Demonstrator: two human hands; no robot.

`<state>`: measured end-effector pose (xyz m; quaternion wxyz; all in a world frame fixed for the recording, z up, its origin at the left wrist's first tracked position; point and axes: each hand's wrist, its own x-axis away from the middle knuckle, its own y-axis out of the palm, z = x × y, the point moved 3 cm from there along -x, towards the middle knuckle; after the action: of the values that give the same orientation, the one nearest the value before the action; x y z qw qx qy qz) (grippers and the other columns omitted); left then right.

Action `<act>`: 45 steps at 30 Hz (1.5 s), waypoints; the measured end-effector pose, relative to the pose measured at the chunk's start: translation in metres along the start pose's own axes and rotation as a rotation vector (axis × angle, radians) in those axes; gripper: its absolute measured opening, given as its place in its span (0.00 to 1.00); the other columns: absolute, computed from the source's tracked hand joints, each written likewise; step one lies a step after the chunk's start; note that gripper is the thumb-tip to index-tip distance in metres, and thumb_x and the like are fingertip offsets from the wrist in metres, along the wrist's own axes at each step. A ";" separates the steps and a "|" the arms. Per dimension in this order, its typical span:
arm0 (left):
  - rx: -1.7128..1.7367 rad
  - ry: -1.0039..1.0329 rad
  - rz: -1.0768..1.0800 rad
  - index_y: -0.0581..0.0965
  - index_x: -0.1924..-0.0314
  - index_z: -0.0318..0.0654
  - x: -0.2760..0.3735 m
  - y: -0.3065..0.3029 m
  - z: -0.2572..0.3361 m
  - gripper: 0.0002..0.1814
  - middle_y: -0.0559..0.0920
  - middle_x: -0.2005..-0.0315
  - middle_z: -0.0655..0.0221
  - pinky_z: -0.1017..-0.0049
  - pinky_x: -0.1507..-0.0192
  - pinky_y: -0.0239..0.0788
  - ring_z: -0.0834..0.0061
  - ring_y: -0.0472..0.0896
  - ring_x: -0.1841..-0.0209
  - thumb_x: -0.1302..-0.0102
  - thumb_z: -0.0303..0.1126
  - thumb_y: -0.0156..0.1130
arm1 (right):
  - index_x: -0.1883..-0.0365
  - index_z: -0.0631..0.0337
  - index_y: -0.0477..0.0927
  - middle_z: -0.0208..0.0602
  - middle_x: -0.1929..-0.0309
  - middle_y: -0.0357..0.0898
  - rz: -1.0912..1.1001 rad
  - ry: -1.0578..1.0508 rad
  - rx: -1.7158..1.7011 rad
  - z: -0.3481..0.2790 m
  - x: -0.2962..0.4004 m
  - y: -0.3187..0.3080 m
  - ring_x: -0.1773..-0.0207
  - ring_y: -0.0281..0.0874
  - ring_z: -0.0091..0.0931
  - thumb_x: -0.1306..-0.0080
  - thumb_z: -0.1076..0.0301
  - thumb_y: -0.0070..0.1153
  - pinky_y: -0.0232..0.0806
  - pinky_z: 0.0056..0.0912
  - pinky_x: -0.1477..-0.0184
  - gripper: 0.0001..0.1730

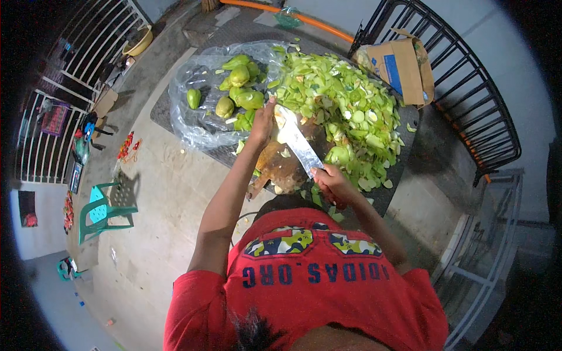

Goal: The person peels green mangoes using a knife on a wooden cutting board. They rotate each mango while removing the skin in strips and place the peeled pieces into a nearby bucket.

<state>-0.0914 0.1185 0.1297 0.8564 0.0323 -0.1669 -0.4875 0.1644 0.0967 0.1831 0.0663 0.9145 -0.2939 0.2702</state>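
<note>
My right hand [332, 183] grips the handle of a broad-bladed knife [301, 142], whose metal blade points up and to the left. The far end of the blade lies against a pale cut piece [278, 125], apparently chayote, held in my left hand [263, 120]. Below the blade is a worn, brown wooden chopping block [281, 166]. Beyond and to the right spreads a large heap of green slices [351, 103]. Several whole green chayotes [239, 76] rest on a clear plastic sheet [189, 127] at the upper left.
A dark mat [160, 107] lies under the produce. An open cardboard box [406, 66] stands behind the heap at right, beside a black metal rack [474, 66]. A green plastic chair [99, 210] stands at left. An orange pipe [325, 29] runs along the back.
</note>
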 end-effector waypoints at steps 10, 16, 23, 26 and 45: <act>0.620 -0.127 -0.100 0.67 0.41 0.38 0.025 0.024 -0.038 0.29 0.76 0.51 0.62 0.63 0.47 0.69 0.66 0.76 0.51 0.29 0.55 0.39 | 0.76 0.55 0.66 0.20 0.88 0.56 -0.228 0.170 -0.445 0.029 -0.015 0.012 0.90 0.51 0.17 0.33 0.50 0.48 0.47 0.24 0.88 0.20; 0.603 -0.227 -0.025 0.69 0.44 0.38 0.020 0.028 -0.053 0.35 0.78 0.53 0.60 0.62 0.48 0.69 0.63 0.78 0.52 0.32 0.62 0.37 | 0.78 0.53 0.62 0.20 0.89 0.53 -0.323 0.236 -0.521 0.030 -0.013 0.011 0.90 0.51 0.18 0.32 0.47 0.45 0.50 0.26 0.88 0.23; 0.531 -0.083 0.024 0.70 0.45 0.37 0.005 0.032 -0.048 0.34 0.79 0.55 0.59 0.62 0.51 0.71 0.63 0.79 0.55 0.31 0.61 0.35 | 0.78 0.53 0.63 0.19 0.89 0.53 -0.304 0.234 -0.540 0.017 -0.012 0.011 0.90 0.50 0.18 0.31 0.46 0.44 0.48 0.26 0.88 0.23; 0.527 -0.038 0.051 0.69 0.45 0.36 -0.002 0.028 -0.050 0.34 0.79 0.56 0.58 0.62 0.51 0.72 0.62 0.79 0.56 0.31 0.60 0.35 | 0.78 0.53 0.63 0.19 0.89 0.53 -0.304 0.310 -0.590 0.014 -0.012 0.012 0.90 0.49 0.17 0.31 0.47 0.44 0.47 0.25 0.88 0.22; 0.644 -0.074 0.093 0.70 0.46 0.34 0.022 0.060 -0.011 0.34 0.79 0.58 0.60 0.65 0.55 0.72 0.66 0.79 0.60 0.29 0.59 0.34 | 0.70 0.57 0.72 0.18 0.88 0.56 -0.525 0.149 -1.015 -0.036 -0.021 0.020 0.90 0.52 0.14 0.29 0.51 0.43 0.52 0.21 0.86 0.19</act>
<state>-0.0281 0.1302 0.1378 0.8169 0.2761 -0.3446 -0.3711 0.1221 0.1013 0.2018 0.5824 0.7887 -0.1444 0.1336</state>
